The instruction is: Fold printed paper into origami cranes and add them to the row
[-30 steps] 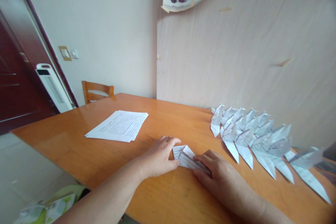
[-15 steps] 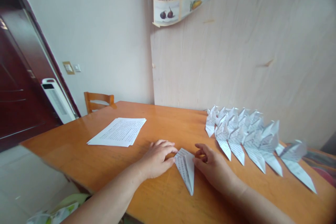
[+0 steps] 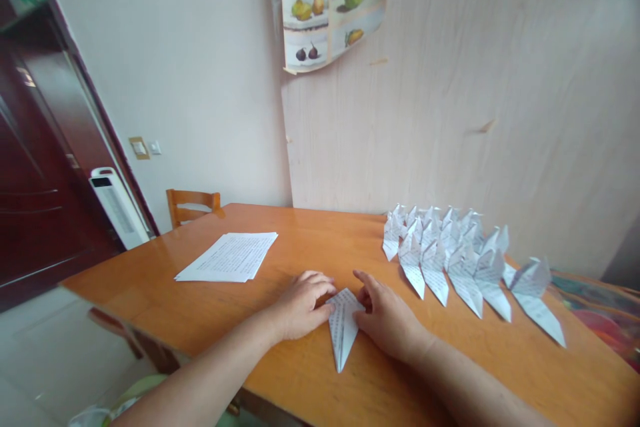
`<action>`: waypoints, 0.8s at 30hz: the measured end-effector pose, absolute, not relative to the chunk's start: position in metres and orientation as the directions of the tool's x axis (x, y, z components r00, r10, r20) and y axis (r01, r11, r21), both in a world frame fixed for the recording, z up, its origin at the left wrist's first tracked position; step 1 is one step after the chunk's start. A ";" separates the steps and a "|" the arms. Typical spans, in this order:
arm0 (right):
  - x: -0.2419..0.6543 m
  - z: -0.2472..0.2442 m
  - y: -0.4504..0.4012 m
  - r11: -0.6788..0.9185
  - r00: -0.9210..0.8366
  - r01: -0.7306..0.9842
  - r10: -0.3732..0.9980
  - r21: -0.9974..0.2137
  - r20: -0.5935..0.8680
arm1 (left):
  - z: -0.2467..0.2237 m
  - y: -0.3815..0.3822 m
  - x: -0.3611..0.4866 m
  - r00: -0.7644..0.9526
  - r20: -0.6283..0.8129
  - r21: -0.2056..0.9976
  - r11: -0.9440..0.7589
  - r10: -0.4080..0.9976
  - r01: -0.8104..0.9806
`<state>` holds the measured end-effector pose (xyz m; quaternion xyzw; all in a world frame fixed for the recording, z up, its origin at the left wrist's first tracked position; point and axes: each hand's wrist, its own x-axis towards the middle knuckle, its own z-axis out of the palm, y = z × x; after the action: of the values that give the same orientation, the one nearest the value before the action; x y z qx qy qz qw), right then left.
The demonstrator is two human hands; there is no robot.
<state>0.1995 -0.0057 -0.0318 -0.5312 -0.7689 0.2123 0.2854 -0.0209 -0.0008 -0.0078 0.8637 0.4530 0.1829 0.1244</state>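
A folded kite-shaped piece of printed paper (image 3: 343, 332) lies on the wooden table (image 3: 300, 240), its narrow point toward me. My left hand (image 3: 303, 305) rests at its left edge, thumb and fingertips touching the paper near the top, fingers apart. On the other side, my right hand (image 3: 387, 317) has its thumb on the paper's right edge, with the index finger stretched out and the other fingers curled. Both hands lie beside the paper without wrapping round it.
A stack of printed sheets (image 3: 227, 257) lies at the left. Several folded paper figures (image 3: 463, 270) stand in rows on the right. Behind the table's far left corner is a wooden chair (image 3: 193, 205). Colourful cloth (image 3: 600, 307) shows beyond the right edge.
The view has shifted. The folded paper has turned so that its narrow point now aims more to the left, and my right hand has moved closer to my left hand.
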 end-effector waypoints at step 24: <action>0.213 -0.026 -0.007 0.293 -0.376 0.597 0.924 -0.747 0.062 | -0.016 -0.061 0.006 0.378 0.257 0.468 -0.457 0.889 0.756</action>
<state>0.2131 -0.0066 -0.0259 -0.4981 -0.7635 0.3243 0.2525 0.0059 -0.0607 -0.0164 0.8187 0.5025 0.2415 0.1378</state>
